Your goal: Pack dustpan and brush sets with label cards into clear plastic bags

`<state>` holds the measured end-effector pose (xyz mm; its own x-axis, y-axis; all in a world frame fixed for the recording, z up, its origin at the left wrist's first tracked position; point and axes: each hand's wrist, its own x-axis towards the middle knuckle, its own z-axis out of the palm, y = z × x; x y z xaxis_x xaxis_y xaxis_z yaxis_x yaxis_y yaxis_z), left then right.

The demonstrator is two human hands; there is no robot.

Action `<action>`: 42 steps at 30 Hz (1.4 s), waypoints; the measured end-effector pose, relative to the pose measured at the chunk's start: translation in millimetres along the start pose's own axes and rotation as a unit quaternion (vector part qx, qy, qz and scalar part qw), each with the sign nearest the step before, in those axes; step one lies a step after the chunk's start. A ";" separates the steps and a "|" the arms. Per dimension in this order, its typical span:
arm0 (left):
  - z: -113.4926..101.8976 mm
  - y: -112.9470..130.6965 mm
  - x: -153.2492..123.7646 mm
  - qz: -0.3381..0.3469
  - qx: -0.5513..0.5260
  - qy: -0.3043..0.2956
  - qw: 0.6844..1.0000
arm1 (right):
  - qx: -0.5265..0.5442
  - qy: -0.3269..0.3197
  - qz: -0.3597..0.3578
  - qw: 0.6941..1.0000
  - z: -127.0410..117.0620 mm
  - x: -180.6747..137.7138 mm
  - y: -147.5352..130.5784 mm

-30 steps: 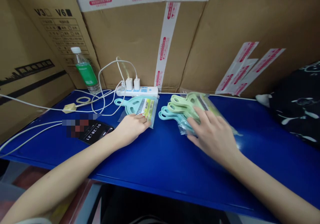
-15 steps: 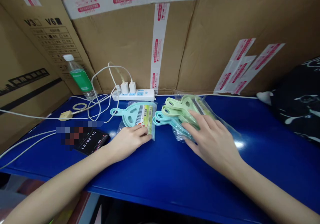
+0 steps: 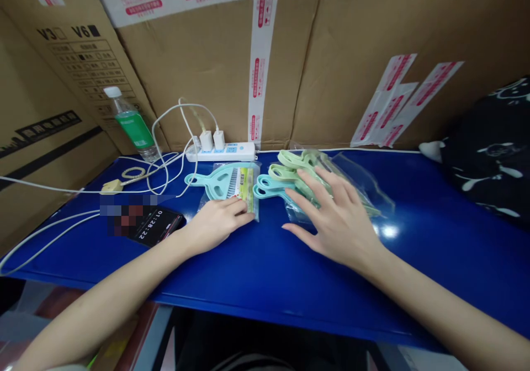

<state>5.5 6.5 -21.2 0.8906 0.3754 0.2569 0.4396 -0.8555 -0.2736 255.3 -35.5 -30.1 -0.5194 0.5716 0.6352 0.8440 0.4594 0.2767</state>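
Observation:
A light-blue dustpan and brush set lies in a clear bag with a yellow-green label. My left hand rests over its near edge, fingers curled together and thumb along the bag's corner. To the right, several bagged sets overlap in a pile: green dustpans on top, light-blue dustpans below them. My right hand lies across this pile with fingers spread, covering part of it. Its thumb is stretched out to the left over the table.
Behind the sets stands a white power strip with plugged chargers and looping white cables. A water bottle, a phone showing a timer and a coiled cord are at left. Cardboard walls the back; dark printed fabric sits at right.
My right hand has spread its fingers wider, with the thumb further out, and the green dustpans have shifted slightly. My left hand stays at the blue set. The view has tilted slightly.

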 end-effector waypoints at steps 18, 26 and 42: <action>-5.0 1.5 0.5 -0.022 0.036 -0.009 0.999 | 0.028 -0.007 -0.229 0.973 6.6 38.8 -0.4; -6.0 4.2 1.1 -0.035 0.046 -0.027 0.998 | 0.102 0.013 -0.202 0.974 4.4 22.3 -15.5; -3.1 4.0 -0.6 -0.027 0.043 -0.059 0.997 | 0.139 0.059 -0.175 0.973 -8.7 20.5 -10.1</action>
<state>6.4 1.7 -19.6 0.8706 0.4639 0.1636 0.4912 -0.8009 -0.3424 237.3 -34.3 -13.6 -0.7355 0.2721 0.6205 0.5411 0.7871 0.2962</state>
